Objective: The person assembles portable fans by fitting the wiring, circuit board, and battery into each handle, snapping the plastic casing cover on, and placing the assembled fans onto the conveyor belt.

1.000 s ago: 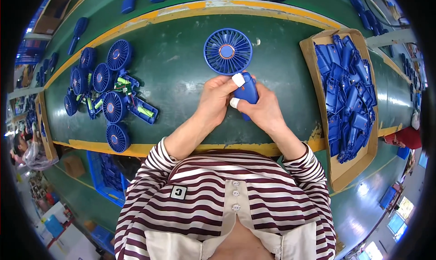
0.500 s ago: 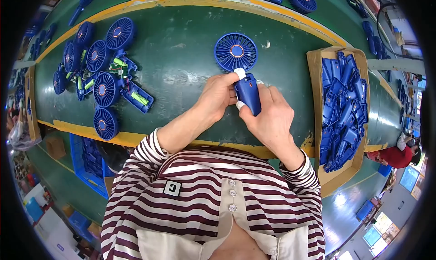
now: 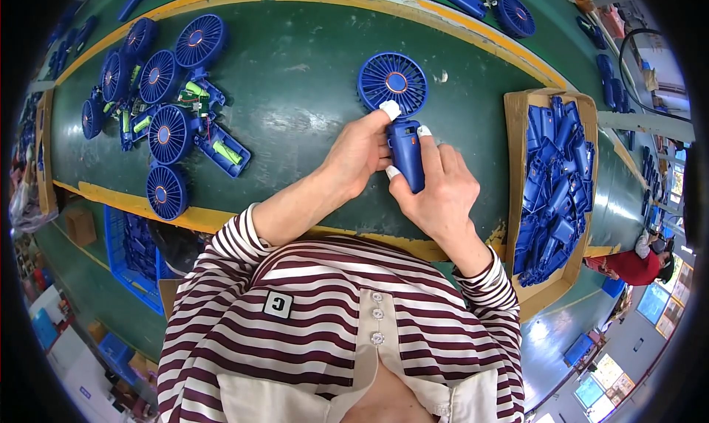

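We hold a blue handheld fan [image 3: 399, 120] over the green table [image 3: 295, 98] with both hands. Our left hand [image 3: 358, 153] grips the left side of the fan's handle [image 3: 407, 154], its white-capped fingers [image 3: 389, 110] pressed at the neck just under the round fan head [image 3: 393, 82]. Our right hand [image 3: 441, 189] wraps the handle from the right and from below, with one capped fingertip [image 3: 424, 131] on the handle's upper right edge and another [image 3: 392, 173] on its left side near the lower end. Well to the left of our left fingers lies a cluster of unfinished fans [image 3: 159, 91] with open handles and green batteries showing. To the right of our right fingers sits a cardboard tray [image 3: 517, 172] full of blue handle covers [image 3: 557, 179].
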A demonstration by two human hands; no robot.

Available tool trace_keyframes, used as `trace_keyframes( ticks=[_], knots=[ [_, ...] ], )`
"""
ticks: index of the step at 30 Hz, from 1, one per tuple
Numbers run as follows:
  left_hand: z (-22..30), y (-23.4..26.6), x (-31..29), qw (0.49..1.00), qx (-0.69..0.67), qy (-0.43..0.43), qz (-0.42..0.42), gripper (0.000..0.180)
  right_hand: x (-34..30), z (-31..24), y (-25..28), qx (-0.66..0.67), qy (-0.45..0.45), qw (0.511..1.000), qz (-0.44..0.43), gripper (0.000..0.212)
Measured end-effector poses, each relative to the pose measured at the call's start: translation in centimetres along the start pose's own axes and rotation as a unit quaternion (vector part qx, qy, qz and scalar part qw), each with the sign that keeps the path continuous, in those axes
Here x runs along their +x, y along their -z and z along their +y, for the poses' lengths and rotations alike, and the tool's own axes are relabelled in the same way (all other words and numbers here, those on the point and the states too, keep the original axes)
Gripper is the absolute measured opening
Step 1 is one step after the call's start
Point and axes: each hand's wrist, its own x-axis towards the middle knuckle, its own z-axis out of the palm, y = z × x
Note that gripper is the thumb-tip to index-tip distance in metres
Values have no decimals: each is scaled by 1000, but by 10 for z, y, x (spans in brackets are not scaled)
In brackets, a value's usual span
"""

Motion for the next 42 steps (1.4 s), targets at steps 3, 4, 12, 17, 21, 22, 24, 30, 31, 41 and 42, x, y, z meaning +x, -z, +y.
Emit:
trace_keyframes(
  ticks=[3,4,12,17,21,22,24,30,31,41,42],
  knots=[
    [-1,1,0,1000,4,-11,-8,36,2,-1,-1,-6,1,1000,-8,48],
    [-1,1,0,1000,4,-11,-8,36,2,-1,-2,-5,1,1000,-8,48],
    [-2,3,1,1000,10,-13,-5,36,4,-1,-4,-35,25,999,-31,44],
    [-3,2,2,1000,13,-16,18,33,6,1,-5,-58,44,996,-41,44],
    [-8,1,5,996,68,-30,40,22,5,0,-5,-60,44,996,-40,46],
    [-8,1,6,996,71,-30,39,22,4,0,-5,-60,42,997,-38,46],
    [-8,0,9,993,95,-30,62,16,4,0,-6,-44,50,998,-17,49],
    [-2,5,9,995,79,2,55,17,-3,2,6,50,2,998,-28,61],
    [-2,6,10,996,78,0,47,18,-6,1,7,51,-3,998,-25,61],
    [3,10,7,997,81,1,-7,24,-19,10,-4,462,-393,780,-151,38],
    [2,11,8,996,88,4,-11,24,-15,11,-4,553,-435,689,-173,36]
  ],
)
